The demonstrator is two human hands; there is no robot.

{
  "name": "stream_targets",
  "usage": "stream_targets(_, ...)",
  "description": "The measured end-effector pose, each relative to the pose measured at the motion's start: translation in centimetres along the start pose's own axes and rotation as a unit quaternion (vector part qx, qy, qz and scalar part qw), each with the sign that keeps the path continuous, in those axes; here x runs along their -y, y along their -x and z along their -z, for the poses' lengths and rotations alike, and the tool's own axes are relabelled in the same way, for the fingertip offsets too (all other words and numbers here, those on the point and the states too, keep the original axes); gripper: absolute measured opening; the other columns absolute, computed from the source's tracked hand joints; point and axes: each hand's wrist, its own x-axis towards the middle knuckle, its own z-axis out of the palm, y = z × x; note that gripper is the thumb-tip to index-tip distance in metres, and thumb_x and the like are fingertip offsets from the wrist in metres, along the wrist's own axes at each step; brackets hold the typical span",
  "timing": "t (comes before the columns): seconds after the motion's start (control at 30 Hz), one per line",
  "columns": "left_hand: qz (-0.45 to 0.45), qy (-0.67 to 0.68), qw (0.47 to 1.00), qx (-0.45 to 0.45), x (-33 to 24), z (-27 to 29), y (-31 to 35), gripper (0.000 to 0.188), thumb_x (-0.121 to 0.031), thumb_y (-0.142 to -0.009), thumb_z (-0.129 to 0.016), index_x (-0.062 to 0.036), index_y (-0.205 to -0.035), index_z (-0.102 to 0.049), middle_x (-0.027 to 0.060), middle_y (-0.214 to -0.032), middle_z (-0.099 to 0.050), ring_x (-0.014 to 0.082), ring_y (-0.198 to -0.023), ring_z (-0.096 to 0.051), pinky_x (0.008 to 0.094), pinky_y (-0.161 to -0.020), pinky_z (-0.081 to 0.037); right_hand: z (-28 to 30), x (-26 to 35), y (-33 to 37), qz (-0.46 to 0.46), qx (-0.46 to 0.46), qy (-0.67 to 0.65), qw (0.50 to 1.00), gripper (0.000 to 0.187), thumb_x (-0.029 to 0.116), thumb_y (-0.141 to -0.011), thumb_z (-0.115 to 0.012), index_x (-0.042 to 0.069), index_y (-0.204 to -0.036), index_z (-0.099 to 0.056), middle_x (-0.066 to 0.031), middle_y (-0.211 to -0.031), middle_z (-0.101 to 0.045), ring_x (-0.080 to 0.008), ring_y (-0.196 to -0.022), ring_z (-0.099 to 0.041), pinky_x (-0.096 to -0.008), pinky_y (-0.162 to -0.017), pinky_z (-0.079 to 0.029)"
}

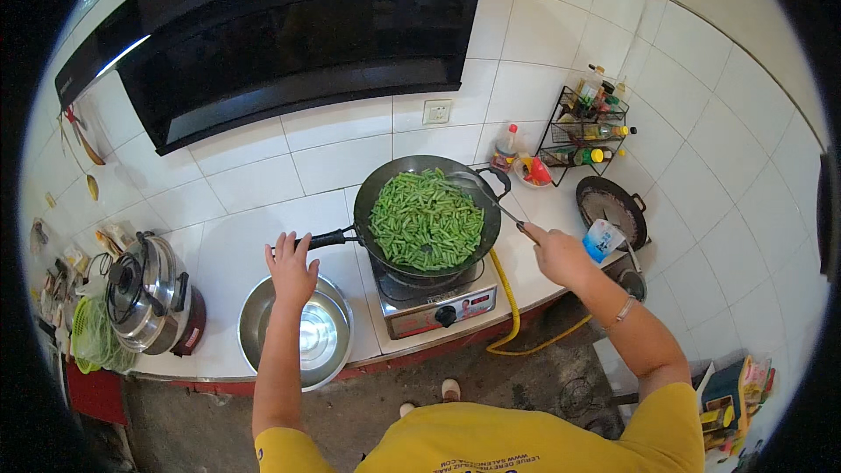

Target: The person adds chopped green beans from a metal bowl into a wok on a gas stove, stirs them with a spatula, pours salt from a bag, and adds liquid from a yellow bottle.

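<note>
A black wok (362, 201) with two handles sits on a gas stove (412, 298), full of cut green beans (425, 219). My right hand (561, 254) is closed around the wooden end of a metal spatula (501, 205), whose blade reaches into the wok's right side by the beans. At the wok's long black handle (331, 238), my left hand (293, 267) has its fingers stretched out and apart over the handle's end. Whether it touches the handle I cannot tell. Below that hand, a metal basin (317, 333) stands on the counter, partly covered by my forearm.
A yellow gas hose (508, 298) curves down from the stove. To the right are a dark pan (589, 197), a blue-and-white packet (602, 239) and a bottle rack (583, 131). A lidded steel pot (144, 298) stands left. The black range hood (307, 52) hangs above.
</note>
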Motion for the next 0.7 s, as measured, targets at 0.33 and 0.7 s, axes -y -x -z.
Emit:
stream_targets(0.33, 0.019, 0.001, 1.0, 0.003, -0.9, -0.9, -0.7, 0.054, -0.02, -0.071, -0.074, -0.0145, -0.122, -0.057, 0.0146, -0.122, -0.052, 0.0324, -0.122, -0.042, 0.057, -0.105, -0.024, -0.9, -0.7, -0.5, -0.034, 0.085, -0.232, 0.969, 0.041, 0.007, -0.085, -0.05, 0.002, -0.126, -0.051, -0.0208, -0.094, -0.065, -0.031, -0.08, -0.063, -0.0396, -0.074, -0.049)
stream_targets(0.7, 0.022, -0.014, 1.0, 0.009, -2.3, -1.2, -1.7, 0.052, -0.017, -0.071, -0.073, -0.0163, -0.121, -0.057, 0.0111, -0.12, -0.052, 0.0295, -0.121, -0.043, 0.0589, -0.106, -0.022, -10.3, -2.7, -10.8, 0.292, -0.112, -0.194, 0.93, 0.05, 0.005, -0.08, -0.055, 0.009, -0.13, -0.051, -0.0202, -0.089, -0.063, -0.0277, -0.07, -0.063, -0.0392, -0.057, -0.051)
